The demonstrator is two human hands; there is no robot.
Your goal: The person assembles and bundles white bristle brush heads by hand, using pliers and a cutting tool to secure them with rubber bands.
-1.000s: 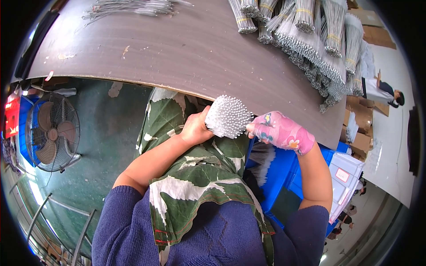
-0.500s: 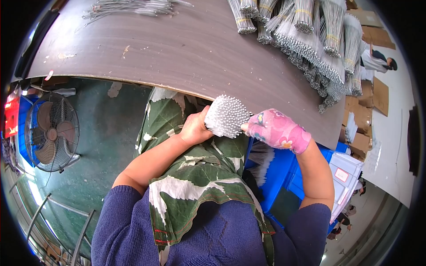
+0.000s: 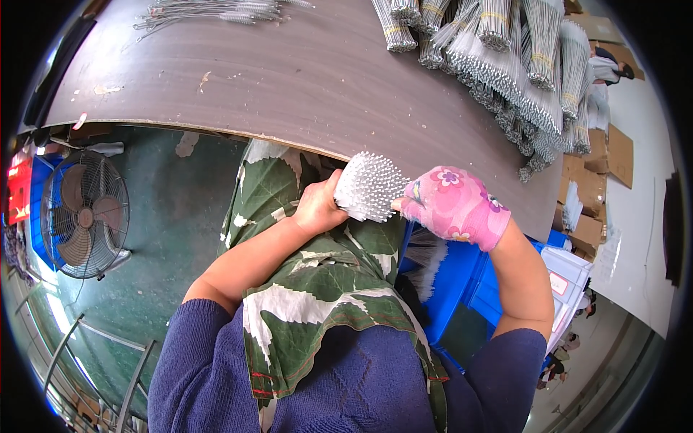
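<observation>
A thick bundle of thin wire brushes (image 3: 369, 186) is gripped in my bare left hand (image 3: 319, 205), its white bristle ends and pale tips fanned toward the right. The bundle is over my lap, at the table's front edge. My right hand (image 3: 449, 203), in a pink flowered glove with bare fingertips, is closed in a pinch right at the bundle's right side. What lies between those fingertips is too small to make out. A green and white leaf-patterned apron (image 3: 310, 289) covers my lap.
The brown table (image 3: 289, 86) carries loose wire brushes (image 3: 209, 13) at the far left and piled, banded brush bundles (image 3: 498, 65) at the far right. Blue bins (image 3: 462, 289) stand below right, one holding white brushes. A floor fan (image 3: 85, 216) is at left; cardboard boxes (image 3: 588, 195) are at right.
My right hand has turned at the wrist and shifted slightly to the right, with its elbow swung outward. The left hand and the bundle have hardly moved.
</observation>
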